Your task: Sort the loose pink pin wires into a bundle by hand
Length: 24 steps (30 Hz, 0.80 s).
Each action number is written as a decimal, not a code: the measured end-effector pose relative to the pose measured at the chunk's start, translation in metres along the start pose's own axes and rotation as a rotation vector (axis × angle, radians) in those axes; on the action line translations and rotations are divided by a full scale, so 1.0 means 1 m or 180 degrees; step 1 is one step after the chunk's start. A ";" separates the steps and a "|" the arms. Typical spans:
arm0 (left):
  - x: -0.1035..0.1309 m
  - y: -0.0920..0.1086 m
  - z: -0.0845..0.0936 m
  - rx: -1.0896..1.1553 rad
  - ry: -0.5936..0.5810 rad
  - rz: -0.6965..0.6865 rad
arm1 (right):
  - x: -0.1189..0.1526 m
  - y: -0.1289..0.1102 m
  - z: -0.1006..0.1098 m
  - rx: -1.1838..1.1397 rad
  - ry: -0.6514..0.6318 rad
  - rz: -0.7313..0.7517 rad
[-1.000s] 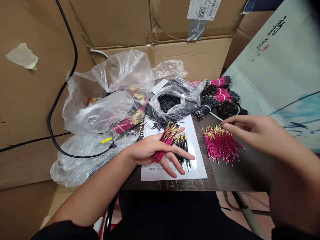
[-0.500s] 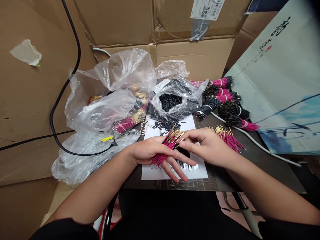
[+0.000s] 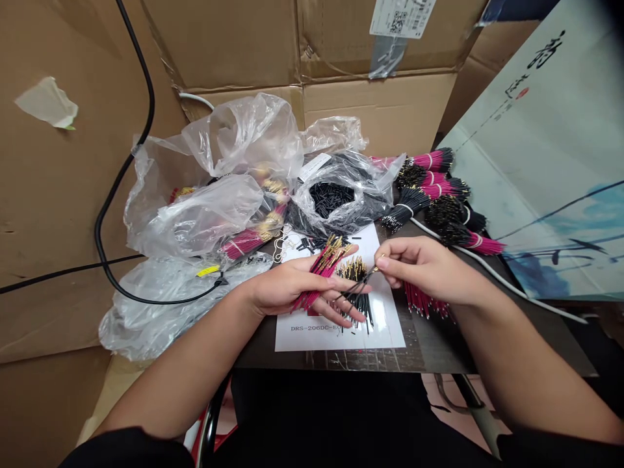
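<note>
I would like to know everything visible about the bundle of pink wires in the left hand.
The bundle of pink wires is many thin, straight-looking strands with gold-coloured, metallic-looking far ends. Slightly fanned, with no tie visible, it lies slanted across the left hand, above the white paper. The thumb crosses it, hiding part.

Pink wires (image 3: 324, 268), black wires (image 3: 361, 283), aslant

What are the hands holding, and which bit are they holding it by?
The left hand holds a bunch of pink wires around the middle, under its thumb. The right hand pinches black wires near their gold-coloured ends.
</note>
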<state>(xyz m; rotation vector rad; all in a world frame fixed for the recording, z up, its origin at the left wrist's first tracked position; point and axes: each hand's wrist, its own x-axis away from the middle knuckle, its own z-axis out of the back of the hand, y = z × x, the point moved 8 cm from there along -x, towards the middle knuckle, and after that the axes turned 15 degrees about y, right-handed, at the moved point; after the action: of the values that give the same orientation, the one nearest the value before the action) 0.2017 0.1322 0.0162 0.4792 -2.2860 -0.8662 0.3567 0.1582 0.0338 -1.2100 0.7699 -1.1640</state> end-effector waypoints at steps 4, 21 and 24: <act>-0.005 0.018 0.025 -0.0311 0.1025 -0.0650 | 0.002 0.011 0.013 0.0440 -0.0299 -0.0229; -0.008 0.000 0.019 -0.0489 0.1002 -0.0207 | -0.006 0.004 0.005 0.1675 0.0632 0.0719; -0.007 -0.003 0.010 -0.0390 0.0720 -0.0106 | 0.001 -0.006 0.010 0.1245 0.1095 0.0822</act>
<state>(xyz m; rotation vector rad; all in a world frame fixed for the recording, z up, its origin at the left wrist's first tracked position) 0.2001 0.1387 0.0052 0.5336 -2.0123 -0.9135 0.3645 0.1606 0.0417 -0.5753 0.8744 -1.2488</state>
